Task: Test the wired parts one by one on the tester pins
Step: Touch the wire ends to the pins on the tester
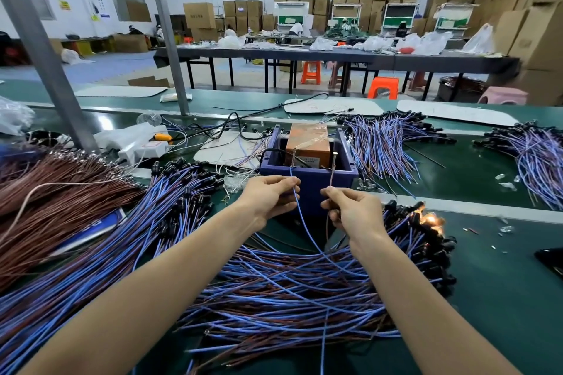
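Two bare forearms reach forward over a green bench [487, 298]. At centre, the left hand [268, 194] pinches a blue wire [304, 222] between thumb and curled fingers. Just beside it, at 3 o'clock, the right hand [353, 210] pinches a brown wire [327, 222] the same way. Both wires rise from the fingertips to two upright metal pins [334, 159] standing in a blue box [307, 182] at 12 o'clock of the hands. Whether the tips touch the pins is hard to tell. An orange unit [309, 143] sits inside the box. Both wires trail down into a loose heap of blue and brown wires [289, 289] at 6 o'clock. At 3 o'clock of the right hand, a small lamp [430, 217] glows among black sockets. A brown bundle [45, 191] lies at 9 o'clock, and more blue bundles [384, 143] at 1 o'clock.
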`<state>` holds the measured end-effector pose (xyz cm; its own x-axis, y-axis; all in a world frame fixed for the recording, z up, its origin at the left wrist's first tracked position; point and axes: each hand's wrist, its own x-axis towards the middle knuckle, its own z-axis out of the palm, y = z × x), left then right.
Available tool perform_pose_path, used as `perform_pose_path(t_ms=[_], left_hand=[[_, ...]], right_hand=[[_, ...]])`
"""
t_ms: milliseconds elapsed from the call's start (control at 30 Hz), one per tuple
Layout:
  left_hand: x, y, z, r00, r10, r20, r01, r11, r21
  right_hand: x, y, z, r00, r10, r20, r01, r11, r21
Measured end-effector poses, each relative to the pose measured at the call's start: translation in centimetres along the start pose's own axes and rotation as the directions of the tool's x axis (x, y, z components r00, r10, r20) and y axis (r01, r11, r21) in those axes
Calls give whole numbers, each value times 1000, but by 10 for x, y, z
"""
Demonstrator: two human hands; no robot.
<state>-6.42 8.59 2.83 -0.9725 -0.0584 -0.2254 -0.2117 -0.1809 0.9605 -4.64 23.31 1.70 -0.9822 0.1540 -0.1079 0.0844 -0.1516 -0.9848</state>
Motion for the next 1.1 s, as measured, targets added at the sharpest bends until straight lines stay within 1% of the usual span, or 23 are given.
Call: perform_pose_path(t_ms=[67, 100, 167, 200, 233, 267, 300, 333, 367, 400, 433, 467, 500, 533, 633, 733, 800, 900, 967, 1000, 1033, 1067, 1100], left_hand=[[-6, -1, -5, 998, -9, 60, 10, 1000, -6], [-10, -1, -9, 995, -16, 103, 17, 1000, -2], [-17, -2, -22, 984, -44, 174, 35, 998, 55], [-21, -2, -33, 982, -66, 175, 44, 991, 124], [-24, -1, -43, 985, -74, 157, 36, 972, 233], [-25, -1, -56, 994, -42, 103, -4, 911, 412], [-24, 1, -71, 998, 46, 40, -61, 759, 648], [-21, 2, -86, 986, 169, 7, -93, 506, 857], [-19, 2, -100, 963, 269, -4, -60, 231, 971], [-17, 1, -111, 947, 320, -18, 11, 22, 1000], [-16, -1, -119, 942, 333, -44, 82, -103, 991], [-13, -5, -124, 946, 317, -71, 132, -175, 976], [-11, -9, -125, 949, 304, -85, 156, -216, 964], [-9, -12, -125, 946, 311, -88, 165, -232, 959], [-1, -16, -122, 926, 372, -65, 162, -236, 958], [5, -17, -122, 909, 411, -68, 167, -208, 964], [6, -20, -122, 899, 432, -69, 174, -209, 962], [7, -24, -122, 880, 475, -20, 161, -258, 953], [6, -24, -123, 850, 527, 11, 139, -245, 960], [5, -22, -123, 822, 569, 22, 115, -204, 972], [3, -19, -120, 784, 621, 25, 60, -117, 991], [-2, -16, -115, 743, 669, 20, -45, 21, 999], [-8, -12, -106, 713, 701, 19, -195, 172, 965]], right_hand=[[-3, 3, -1, 999, -47, 26, 48, 997, -61], [-7, 6, -1, 994, -89, 61, 97, 984, -151], [-18, 12, 2, 968, -143, 207, 207, 918, -338], [-25, 16, 4, 945, -124, 303, 246, 880, -406], [-31, 20, 5, 918, -90, 385, 278, 841, -465], [-36, 24, 7, 886, -51, 461, 314, 796, -517], [-40, 28, 8, 856, -20, 517, 359, 743, -565], [-42, 31, 8, 832, -9, 554, 408, 687, -602], [-45, 33, 10, 817, -16, 577, 449, 645, -618], [-46, 34, 11, 809, -35, 587, 474, 629, -616], [-48, 34, 13, 804, -54, 592, 487, 630, -605], [-49, 33, 15, 803, -68, 592, 492, 636, -595], [-50, 33, 17, 803, -77, 591, 494, 639, -589], [-51, 33, 19, 804, -81, 590, 495, 641, -587], [-52, 34, 20, 815, -96, 572, 481, 662, -574], [-55, 35, 18, 827, -105, 552, 461, 689, -560], [-55, 34, 16, 838, -116, 533, 445, 711, -545], [-56, 33, 16, 846, -128, 518, 433, 731, -527], [-56, 33, 14, 855, -129, 502, 419, 744, -521], [-56, 33, 13, 862, -127, 490, 405, 753, -518], [-56, 33, 11, 871, -130, 473, 390, 769, -507], [-56, 33, 10, 880, -137, 455, 372, 794, -481], [-56, 32, 10, 889, -147, 435, 351, 828, -437]])
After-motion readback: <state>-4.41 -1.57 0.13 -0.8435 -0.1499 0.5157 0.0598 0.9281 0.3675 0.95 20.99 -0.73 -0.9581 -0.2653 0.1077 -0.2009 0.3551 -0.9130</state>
